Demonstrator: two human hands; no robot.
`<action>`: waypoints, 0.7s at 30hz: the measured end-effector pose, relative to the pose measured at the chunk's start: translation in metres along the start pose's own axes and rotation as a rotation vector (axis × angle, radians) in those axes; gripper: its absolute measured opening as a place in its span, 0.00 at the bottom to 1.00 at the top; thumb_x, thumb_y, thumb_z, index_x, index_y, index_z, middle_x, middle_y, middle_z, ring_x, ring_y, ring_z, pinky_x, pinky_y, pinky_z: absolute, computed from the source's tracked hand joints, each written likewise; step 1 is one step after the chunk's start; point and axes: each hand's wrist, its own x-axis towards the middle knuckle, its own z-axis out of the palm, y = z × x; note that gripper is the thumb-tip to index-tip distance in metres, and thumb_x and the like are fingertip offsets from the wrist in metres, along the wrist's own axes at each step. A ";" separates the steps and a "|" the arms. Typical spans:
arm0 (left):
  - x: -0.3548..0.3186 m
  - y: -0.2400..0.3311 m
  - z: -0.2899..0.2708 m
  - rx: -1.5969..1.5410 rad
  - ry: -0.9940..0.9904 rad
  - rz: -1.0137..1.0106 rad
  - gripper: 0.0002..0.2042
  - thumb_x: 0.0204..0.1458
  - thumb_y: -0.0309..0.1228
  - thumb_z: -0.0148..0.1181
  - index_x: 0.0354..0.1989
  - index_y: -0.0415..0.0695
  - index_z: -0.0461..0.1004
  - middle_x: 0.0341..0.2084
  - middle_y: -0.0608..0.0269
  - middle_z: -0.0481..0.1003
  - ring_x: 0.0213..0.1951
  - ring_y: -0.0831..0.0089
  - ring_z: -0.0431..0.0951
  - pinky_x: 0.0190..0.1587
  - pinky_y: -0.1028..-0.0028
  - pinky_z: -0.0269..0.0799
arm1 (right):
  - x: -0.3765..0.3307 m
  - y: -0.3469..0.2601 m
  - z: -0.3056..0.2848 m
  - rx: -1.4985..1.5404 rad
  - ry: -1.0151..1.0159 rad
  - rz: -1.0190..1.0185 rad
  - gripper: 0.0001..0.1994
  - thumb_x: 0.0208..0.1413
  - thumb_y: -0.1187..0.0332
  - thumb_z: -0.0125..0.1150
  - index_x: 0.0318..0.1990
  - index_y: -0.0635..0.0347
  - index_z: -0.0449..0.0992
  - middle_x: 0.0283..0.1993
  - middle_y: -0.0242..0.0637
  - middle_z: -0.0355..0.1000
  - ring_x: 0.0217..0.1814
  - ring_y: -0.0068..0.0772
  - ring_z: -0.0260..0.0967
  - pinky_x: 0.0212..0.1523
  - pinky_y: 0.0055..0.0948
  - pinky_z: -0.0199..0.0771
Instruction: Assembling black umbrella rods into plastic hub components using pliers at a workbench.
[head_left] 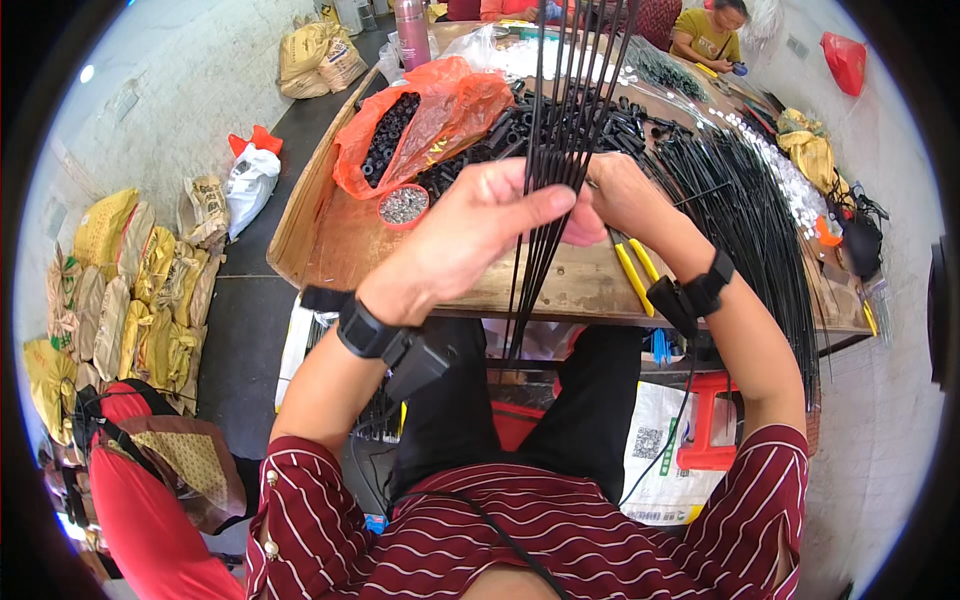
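Observation:
My left hand [480, 215] is closed round a bundle of long thin black rods [550, 140], its thumb lying across them. The rods stand upright above the table's near edge and slant slightly; their lower ends hang over that edge. Just right of the bundle, my right hand [622, 192] is curled in close to the rods. Its fingertips are partly hidden, so what they pinch cannot be made out. Yellow-handled pliers [634, 275] lie on the table below my right wrist.
On the wooden table [315, 240] are a red bag [440, 95] of black pieces, a red bowl [403, 222] of small metal parts, loose black tubes [515, 130] and a large pile of black rods [740, 200]. Another person [705, 40] sits at the far right.

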 end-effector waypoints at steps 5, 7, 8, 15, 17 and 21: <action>-0.037 -0.054 0.003 0.170 0.080 -0.114 0.09 0.59 0.27 0.50 0.41 0.37 0.75 0.38 0.62 0.78 0.43 0.76 0.76 0.50 0.74 0.69 | -0.003 0.035 0.030 -0.329 0.074 -0.202 0.14 0.37 0.77 0.56 0.36 0.59 0.72 0.38 0.40 0.73 0.42 0.42 0.72 0.40 0.35 0.74; -0.051 -0.081 0.004 0.149 0.096 -0.189 0.09 0.59 0.25 0.50 0.42 0.37 0.76 0.38 0.63 0.78 0.42 0.77 0.76 0.50 0.75 0.69 | -0.003 0.049 0.037 -0.527 0.222 -0.371 0.14 0.39 0.77 0.55 0.38 0.58 0.71 0.36 0.36 0.72 0.43 0.39 0.71 0.39 0.33 0.74; -0.055 -0.093 0.007 0.131 0.081 -0.215 0.09 0.59 0.25 0.50 0.42 0.36 0.76 0.38 0.63 0.78 0.43 0.78 0.76 0.50 0.76 0.69 | -0.004 0.070 0.041 -0.450 0.186 -0.451 0.12 0.42 0.76 0.54 0.38 0.57 0.70 0.39 0.35 0.70 0.42 0.38 0.69 0.40 0.31 0.73; -0.078 -0.162 0.008 0.151 0.159 -0.224 0.10 0.59 0.25 0.50 0.44 0.37 0.76 0.39 0.67 0.78 0.43 0.81 0.74 0.49 0.77 0.68 | -0.015 0.062 0.039 -0.727 0.115 0.005 0.20 0.44 0.78 0.55 0.48 0.62 0.72 0.48 0.40 0.71 0.53 0.40 0.66 0.53 0.32 0.67; -0.084 -0.173 0.005 0.141 0.187 -0.269 0.10 0.59 0.25 0.50 0.44 0.37 0.76 0.39 0.67 0.78 0.43 0.82 0.73 0.50 0.77 0.67 | -0.024 0.048 0.032 -0.501 0.157 0.153 0.10 0.48 0.74 0.55 0.39 0.61 0.76 0.39 0.45 0.74 0.41 0.46 0.72 0.41 0.38 0.73; -0.088 -0.195 -0.002 0.132 0.224 -0.269 0.10 0.60 0.26 0.50 0.43 0.38 0.76 0.39 0.68 0.78 0.43 0.83 0.72 0.50 0.78 0.67 | -0.045 0.030 0.027 -0.251 -0.118 0.439 0.15 0.53 0.60 0.56 0.24 0.63 0.77 0.20 0.49 0.72 0.24 0.49 0.72 0.29 0.40 0.73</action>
